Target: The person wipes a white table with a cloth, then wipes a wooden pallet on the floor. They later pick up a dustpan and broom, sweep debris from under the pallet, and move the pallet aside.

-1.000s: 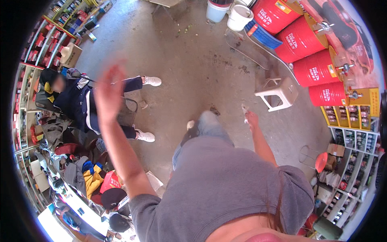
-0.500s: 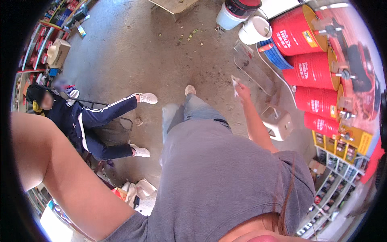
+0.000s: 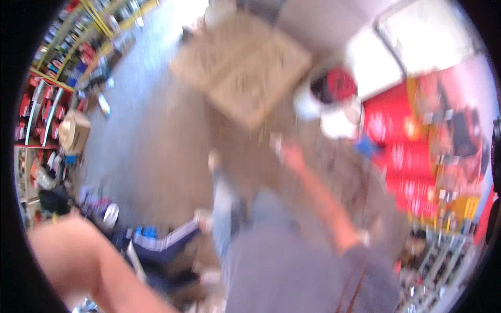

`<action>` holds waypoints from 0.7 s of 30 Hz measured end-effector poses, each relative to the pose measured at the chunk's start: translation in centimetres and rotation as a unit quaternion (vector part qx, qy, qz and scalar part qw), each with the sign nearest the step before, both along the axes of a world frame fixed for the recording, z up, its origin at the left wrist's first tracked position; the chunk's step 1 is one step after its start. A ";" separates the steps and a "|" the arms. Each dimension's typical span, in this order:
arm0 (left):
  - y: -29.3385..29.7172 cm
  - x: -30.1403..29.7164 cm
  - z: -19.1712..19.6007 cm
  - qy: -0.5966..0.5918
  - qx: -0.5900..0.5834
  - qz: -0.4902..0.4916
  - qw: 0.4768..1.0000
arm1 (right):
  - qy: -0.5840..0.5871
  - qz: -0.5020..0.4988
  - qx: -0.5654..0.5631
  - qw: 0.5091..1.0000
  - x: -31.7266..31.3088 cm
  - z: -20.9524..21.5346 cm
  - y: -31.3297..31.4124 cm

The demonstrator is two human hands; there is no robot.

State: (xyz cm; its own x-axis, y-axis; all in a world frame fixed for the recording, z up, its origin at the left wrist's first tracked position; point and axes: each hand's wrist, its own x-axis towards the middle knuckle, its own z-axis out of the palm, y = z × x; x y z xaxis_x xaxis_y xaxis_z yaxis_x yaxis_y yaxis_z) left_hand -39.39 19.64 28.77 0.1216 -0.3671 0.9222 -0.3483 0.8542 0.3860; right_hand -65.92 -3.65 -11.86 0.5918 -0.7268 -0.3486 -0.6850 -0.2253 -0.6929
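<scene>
The picture is heavily motion-blurred. My right hand [image 3: 291, 155] reaches forward over the concrete floor [image 3: 151, 135], and a small pale object [image 3: 276, 141] shows at its fingertips; what it is cannot be made out. My left arm [image 3: 78, 255] sweeps across the lower left, and its hand is lost past the picture's rim. My grey shirt [image 3: 292, 266] and one leg in light jeans [image 3: 222, 208] fill the lower middle.
Another person in a dark tracksuit with white stripes [image 3: 156, 242] sits on the floor at lower left. Red drums [image 3: 407, 156] and white buckets [image 3: 334, 112] stand at right. A flat brown board [image 3: 245, 68] lies ahead. Stocked shelves [image 3: 39, 104] line the left, beside a cardboard box [image 3: 73, 130].
The view has swung forward and blurred. My right hand stretched farther ahead with the pale object. My left arm dropped toward the lower left rim, and its hand left the picture.
</scene>
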 end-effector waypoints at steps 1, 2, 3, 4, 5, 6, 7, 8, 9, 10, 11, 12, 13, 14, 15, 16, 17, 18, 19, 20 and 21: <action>-2.2 1.3 -0.9 0.029 -0.016 0.000 0.999 | 0.053 0.009 0.006 0.999 1.0 -0.8 0.0; -4.4 2.7 -1.6 0.050 -0.043 -0.002 0.998 | 0.066 0.008 -0.010 0.998 1.9 -1.3 -0.3; -6.4 4.1 -2.6 0.066 -0.063 0.002 0.996 | 0.094 0.026 -0.052 0.994 3.1 -2.5 -1.7; -7.9 5.3 -3.7 0.082 -0.067 0.009 0.994 | 0.149 0.093 -0.144 0.974 4.3 -3.7 -2.5; -9.3 6.4 -5.1 0.093 -0.067 0.022 0.993 | 0.232 0.201 -0.299 0.903 4.6 -4.9 -3.2; -11.4 8.0 -5.8 0.108 -0.056 0.035 0.992 | 0.267 0.237 -0.378 0.854 5.6 -5.8 -4.2; -13.0 9.7 -7.2 0.117 -0.039 0.052 0.991 | 0.275 0.217 -0.356 0.866 6.0 -7.0 -5.4; -14.5 11.4 -8.4 0.131 -0.024 0.064 0.989 | 0.142 0.050 -0.122 0.981 7.3 -8.1 -7.2; -16.2 12.6 -9.8 0.141 -0.009 0.068 0.988 | -0.005 -0.121 0.038 0.992 8.5 -9.2 -8.9; -17.7 13.7 -11.2 0.147 0.016 0.060 0.987 | -0.087 -0.156 0.160 0.971 10.0 -10.2 -11.3; -18.8 14.0 -12.5 0.170 0.047 0.075 0.981 | -0.101 -0.176 0.177 0.963 11.4 -11.5 -13.4; -19.8 14.5 -13.8 0.180 0.058 0.088 0.978 | -0.049 -0.173 0.112 0.977 12.2 -12.6 -14.1; -21.2 13.5 -14.7 0.180 0.056 0.097 0.977 | -0.085 -0.156 0.052 0.983 14.3 -13.9 -17.6; -23.1 13.2 -16.1 0.180 0.053 0.114 0.976 | -0.100 -0.154 0.015 0.983 16.5 -15.7 -21.3; -24.7 12.9 -17.3 0.187 0.057 0.125 0.973 | -0.124 -0.161 0.002 0.979 17.6 -16.8 -23.2; -25.9 13.0 -18.8 0.197 0.067 0.134 0.969 | -0.135 -0.193 -0.007 0.972 18.2 -18.1 -24.3; -26.3 12.9 -20.3 0.211 0.080 0.151 0.962 | -0.111 -0.129 -0.098 0.981 18.7 -19.0 -26.1; -26.8 12.6 -21.7 0.228 0.096 0.165 0.955 | -0.113 -0.133 -0.097 0.980 18.9 -19.8 -27.6; -27.4 12.4 -23.0 0.236 0.103 0.170 0.951 | -0.123 -0.157 -0.109 0.974 19.7 -20.3 -29.2; -28.0 13.3 -25.4 0.255 0.120 0.183 0.942 | -0.136 -0.175 -0.125 0.967 22.0 -21.7 -31.0; -28.8 13.1 -26.7 0.268 0.130 0.193 0.935 | -0.104 -0.159 -0.158 0.969 22.6 -21.6 -32.6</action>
